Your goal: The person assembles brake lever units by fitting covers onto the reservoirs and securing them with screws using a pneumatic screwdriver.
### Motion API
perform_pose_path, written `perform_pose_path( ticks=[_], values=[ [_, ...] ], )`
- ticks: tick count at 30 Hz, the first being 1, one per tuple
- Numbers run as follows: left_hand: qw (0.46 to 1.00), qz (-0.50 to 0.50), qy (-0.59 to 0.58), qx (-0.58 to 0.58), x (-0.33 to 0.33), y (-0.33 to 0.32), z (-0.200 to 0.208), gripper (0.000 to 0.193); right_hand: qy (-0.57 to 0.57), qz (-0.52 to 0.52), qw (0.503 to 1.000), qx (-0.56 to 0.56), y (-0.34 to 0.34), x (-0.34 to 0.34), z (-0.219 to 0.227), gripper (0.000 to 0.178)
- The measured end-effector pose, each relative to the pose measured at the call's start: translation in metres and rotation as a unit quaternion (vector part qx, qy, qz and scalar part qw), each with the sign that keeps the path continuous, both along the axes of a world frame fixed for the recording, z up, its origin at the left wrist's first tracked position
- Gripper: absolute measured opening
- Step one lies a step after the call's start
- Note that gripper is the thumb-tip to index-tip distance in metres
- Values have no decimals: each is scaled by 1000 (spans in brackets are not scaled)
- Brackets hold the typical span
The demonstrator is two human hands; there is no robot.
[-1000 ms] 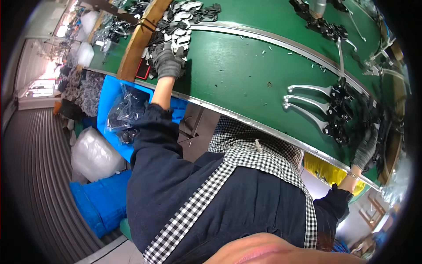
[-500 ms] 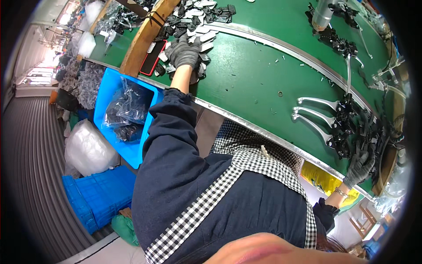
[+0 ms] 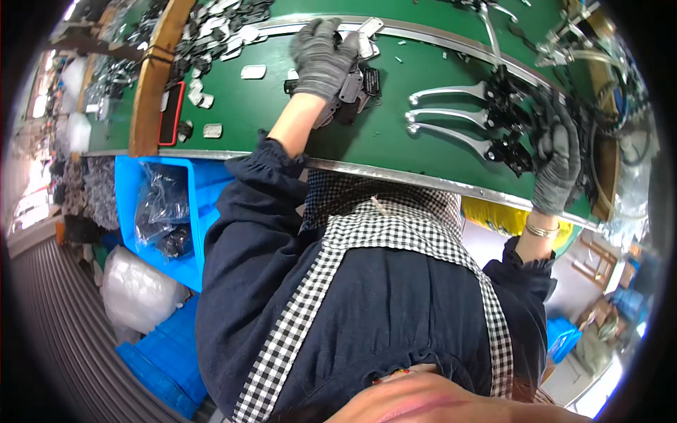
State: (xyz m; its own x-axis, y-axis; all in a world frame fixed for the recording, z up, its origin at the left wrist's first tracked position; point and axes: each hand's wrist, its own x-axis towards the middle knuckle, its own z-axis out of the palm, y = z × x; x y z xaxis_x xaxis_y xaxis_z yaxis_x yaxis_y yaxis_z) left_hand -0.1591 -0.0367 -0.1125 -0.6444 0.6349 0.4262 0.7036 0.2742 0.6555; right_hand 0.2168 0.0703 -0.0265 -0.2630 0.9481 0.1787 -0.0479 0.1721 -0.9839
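Observation:
My left hand (image 3: 323, 65), in a grey striped glove, is curved round a cluster of small rounded rectangular plates (image 3: 350, 88), some black and some silver, on the green bench top. Its fingertips are partly hidden behind the hand and the pieces. At the right, my gloved right hand (image 3: 557, 151) has its fingers stretched out beside black brackets with silver hand levers (image 3: 451, 118). Three levers lie side by side, pointing left. Whether the right fingers touch the black parts I cannot tell.
More plates (image 3: 226, 28) are heaped at the far left, with a loose silver one (image 3: 253, 72) nearer. A red-edged phone (image 3: 171, 114) lies by a wooden post (image 3: 149, 106). A metal rail (image 3: 416, 32) crosses the bench. Below stands a blue bin (image 3: 197, 211) holding bagged parts.
My left hand has moved right from the heap, and a cluster of plates has come along with it. My right hand has moved farther onto the bench beside the levers. The view has shifted.

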Motion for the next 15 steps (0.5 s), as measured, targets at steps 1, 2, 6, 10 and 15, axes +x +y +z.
perform_pose_path(
  ticks=[1, 2, 6, 10, 15],
  values=[
    [998, -17, 59, 27, 4, -3, 8, 36, -10, -16, 1000, -2, -2, 3, 0, 33],
    [994, -30, 101, 42, 7, -9, 17, 31, -22, -17, 999, -15, -3, 7, 0, 32],
    [954, -120, 69, -265, 50, -28, 35, 43, -13, -40, 998, -36, -5, 14, -7, 28],
    [923, -101, 235, -287, 74, -19, 34, 56, -26, -65, 997, -30, -11, 7, -16, 24],
    [929, -168, 168, -284, 68, -8, 25, 36, -56, -61, 996, -23, -16, 10, -16, 19]
  ],
)
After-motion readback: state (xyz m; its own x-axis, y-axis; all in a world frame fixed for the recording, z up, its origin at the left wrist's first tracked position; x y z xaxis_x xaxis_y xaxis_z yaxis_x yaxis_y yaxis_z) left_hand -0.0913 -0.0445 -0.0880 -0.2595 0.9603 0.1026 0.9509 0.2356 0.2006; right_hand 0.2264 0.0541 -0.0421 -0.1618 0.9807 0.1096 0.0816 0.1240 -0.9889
